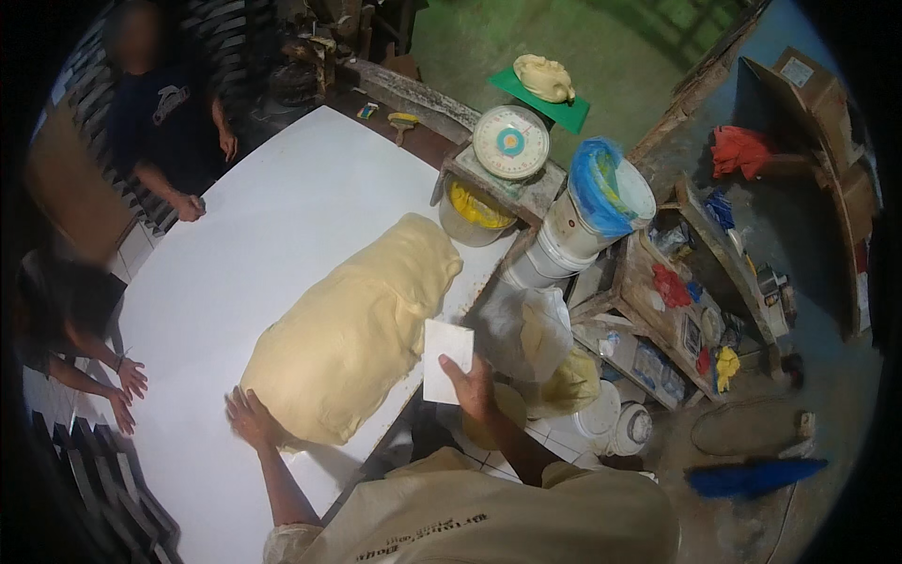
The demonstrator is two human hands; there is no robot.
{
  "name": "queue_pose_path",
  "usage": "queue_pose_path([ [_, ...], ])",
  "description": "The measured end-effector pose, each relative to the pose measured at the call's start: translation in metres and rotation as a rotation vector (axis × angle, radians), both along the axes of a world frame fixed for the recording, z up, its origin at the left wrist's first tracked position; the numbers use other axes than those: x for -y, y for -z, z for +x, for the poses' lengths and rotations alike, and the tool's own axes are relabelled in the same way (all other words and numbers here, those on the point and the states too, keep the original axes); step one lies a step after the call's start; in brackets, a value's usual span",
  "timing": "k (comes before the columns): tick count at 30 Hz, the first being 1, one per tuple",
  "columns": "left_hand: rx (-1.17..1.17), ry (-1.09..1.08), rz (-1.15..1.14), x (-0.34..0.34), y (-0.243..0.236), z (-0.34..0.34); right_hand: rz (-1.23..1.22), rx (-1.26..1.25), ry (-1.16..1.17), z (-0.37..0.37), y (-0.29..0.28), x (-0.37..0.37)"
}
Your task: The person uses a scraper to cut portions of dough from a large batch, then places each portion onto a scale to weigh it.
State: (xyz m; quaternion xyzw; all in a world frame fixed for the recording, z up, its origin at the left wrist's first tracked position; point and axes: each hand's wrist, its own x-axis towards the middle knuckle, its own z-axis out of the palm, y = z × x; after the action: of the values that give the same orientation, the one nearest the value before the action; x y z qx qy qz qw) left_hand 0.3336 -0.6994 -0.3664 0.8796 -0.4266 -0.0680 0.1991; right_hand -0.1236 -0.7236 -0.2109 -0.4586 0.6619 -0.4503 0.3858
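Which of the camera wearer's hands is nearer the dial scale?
Right. The right hand holds a flat white piece, below the scale in view; the left hand is farther off, at the lower end of the large dough.

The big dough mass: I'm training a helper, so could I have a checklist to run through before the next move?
1. White rectangular plate in hand: ok, held by the right hand.
2. Left hand at the dough mass: ok, open at its near-left end.
3. Co-workers' hands off the dough mass: ok, apart from it.
4. Green tray unloaded: not ok, a dough lump sits on it.
5. Scale dial reading: cannot tell, too small.
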Motion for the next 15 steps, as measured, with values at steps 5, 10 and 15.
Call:
queue_pose_path([
  [5, -0.329, -0.174, 0.131, -0.021, -0.051, -0.028, 0.006, 0.087, -0.056, 0.059, 0.001, -0.063],
  [10, -0.121, -0.126, -0.075, -0.018, 0.011, -0.014, 0.064, 0.082, -0.089, 0.108, 0.033, -0.086],
  [15, -0.357, -0.059, -0.286, -0.039, 0.021, 0.000, 0.046, -0.211, -0.344, 0.200, 0.055, -0.070],
])
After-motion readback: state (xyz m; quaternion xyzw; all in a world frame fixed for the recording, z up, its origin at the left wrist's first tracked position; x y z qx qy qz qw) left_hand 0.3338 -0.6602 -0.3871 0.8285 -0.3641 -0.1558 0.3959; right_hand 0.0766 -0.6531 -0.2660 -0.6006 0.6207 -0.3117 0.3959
